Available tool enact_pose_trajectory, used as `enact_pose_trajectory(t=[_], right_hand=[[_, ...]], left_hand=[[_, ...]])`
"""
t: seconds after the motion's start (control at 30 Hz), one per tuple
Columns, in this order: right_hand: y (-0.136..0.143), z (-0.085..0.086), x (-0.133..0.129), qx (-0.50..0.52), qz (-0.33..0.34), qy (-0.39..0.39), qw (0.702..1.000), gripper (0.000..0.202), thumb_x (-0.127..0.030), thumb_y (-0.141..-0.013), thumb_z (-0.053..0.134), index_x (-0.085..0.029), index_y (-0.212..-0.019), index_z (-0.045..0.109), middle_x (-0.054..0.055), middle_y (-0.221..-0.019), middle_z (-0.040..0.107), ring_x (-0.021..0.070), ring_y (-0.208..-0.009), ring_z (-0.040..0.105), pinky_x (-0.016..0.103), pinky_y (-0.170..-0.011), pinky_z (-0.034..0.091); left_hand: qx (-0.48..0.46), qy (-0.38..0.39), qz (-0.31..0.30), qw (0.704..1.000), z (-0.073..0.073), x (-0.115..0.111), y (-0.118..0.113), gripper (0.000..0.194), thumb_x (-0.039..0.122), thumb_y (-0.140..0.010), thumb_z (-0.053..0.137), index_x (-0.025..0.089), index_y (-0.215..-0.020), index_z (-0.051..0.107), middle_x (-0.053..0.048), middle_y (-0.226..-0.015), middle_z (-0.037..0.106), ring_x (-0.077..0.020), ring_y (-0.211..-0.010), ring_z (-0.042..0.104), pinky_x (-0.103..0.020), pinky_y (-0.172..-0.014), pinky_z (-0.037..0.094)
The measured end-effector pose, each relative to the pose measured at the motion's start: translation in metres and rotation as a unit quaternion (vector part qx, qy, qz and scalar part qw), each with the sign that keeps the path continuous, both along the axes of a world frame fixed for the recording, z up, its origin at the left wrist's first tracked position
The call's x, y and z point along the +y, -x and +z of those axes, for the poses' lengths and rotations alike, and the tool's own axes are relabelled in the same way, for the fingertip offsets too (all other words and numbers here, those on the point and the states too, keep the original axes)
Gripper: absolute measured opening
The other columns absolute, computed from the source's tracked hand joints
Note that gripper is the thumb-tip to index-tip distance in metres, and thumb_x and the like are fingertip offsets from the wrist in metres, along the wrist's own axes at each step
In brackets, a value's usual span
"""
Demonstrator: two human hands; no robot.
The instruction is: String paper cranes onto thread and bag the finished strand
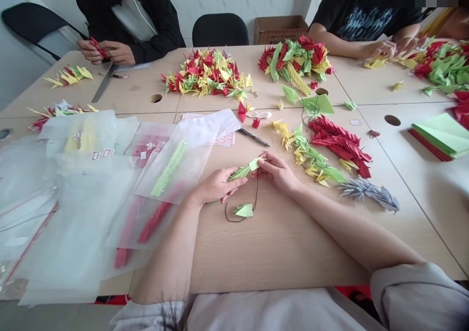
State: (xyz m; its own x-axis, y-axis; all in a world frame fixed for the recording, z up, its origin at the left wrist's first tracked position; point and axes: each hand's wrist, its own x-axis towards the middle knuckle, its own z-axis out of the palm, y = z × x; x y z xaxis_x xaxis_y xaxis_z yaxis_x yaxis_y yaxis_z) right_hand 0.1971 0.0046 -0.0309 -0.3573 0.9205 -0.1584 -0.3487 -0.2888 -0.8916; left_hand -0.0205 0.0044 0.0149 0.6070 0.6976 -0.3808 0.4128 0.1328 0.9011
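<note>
My left hand (220, 183) is closed around a bundle of folded green paper (239, 173) above the table. At the bundle's right end, my right hand (275, 172) pinches a small light-green folded piece (254, 164). A thin dark string (257, 190) hangs from near my right fingers and loops on the tabletop around a loose green folded piece (245, 210). To the right of my right hand lie a green and yellow string of folded paper (311, 156), a red bundle (339, 143) and a grey bundle (370, 193).
Translucent bags (88, 199) cover the left side of the table (278, 253). A pen (253, 137) lies beyond my hands. Colourful paper piles (207, 74) stand farther back, and green sheets (445, 133) at the right. People's hands (110, 52) work across the table.
</note>
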Motion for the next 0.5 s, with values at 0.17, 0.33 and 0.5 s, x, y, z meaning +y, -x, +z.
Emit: enact_pose_trajectory(t=[0.17, 0.33, 0.5], right_hand=[[0.0030, 0.0052, -0.0031, 0.035, 0.016, 0.056, 0.998, 0.030, -0.040, -0.082, 0.071, -0.021, -0.088, 0.048, -0.003, -0.066, 0.060, 0.0091, -0.050, 0.050, 0.021, -0.049, 0.038], [0.0021, 0.0056, -0.0017, 0.021, -0.004, 0.025, 0.999, 0.027, -0.038, -0.084, 0.069, -0.019, -0.085, 0.050, -0.005, -0.062, 0.051, 0.0052, -0.047, 0.032, 0.019, -0.046, 0.017], [0.0017, 0.0023, -0.0012, -0.008, -0.020, -0.014, 1.000, 0.027, -0.041, -0.085, 0.069, -0.020, -0.085, 0.051, -0.003, -0.064, 0.055, 0.0076, -0.051, 0.038, 0.022, -0.049, 0.023]], left_hand=[[-0.001, 0.040, 0.004, 0.999, -0.0041, 0.0017, 0.0011, 0.038, 0.056, -0.090, 0.054, 0.019, -0.101, 0.053, 0.008, -0.058, 0.045, -0.0042, -0.037, 0.036, -0.016, -0.037, 0.032], [-0.024, 0.080, 0.016, 0.996, -0.0080, 0.0028, 0.0012, 0.038, 0.056, -0.089, 0.055, 0.020, -0.090, 0.046, 0.008, -0.060, 0.046, -0.0036, -0.037, 0.037, -0.016, -0.036, 0.033], [-0.039, 0.086, 0.033, 0.995, -0.0089, 0.0032, 0.0002, 0.039, 0.058, -0.089, 0.054, 0.020, -0.090, 0.044, 0.008, -0.061, 0.045, -0.0045, -0.039, 0.040, -0.016, -0.037, 0.036]])
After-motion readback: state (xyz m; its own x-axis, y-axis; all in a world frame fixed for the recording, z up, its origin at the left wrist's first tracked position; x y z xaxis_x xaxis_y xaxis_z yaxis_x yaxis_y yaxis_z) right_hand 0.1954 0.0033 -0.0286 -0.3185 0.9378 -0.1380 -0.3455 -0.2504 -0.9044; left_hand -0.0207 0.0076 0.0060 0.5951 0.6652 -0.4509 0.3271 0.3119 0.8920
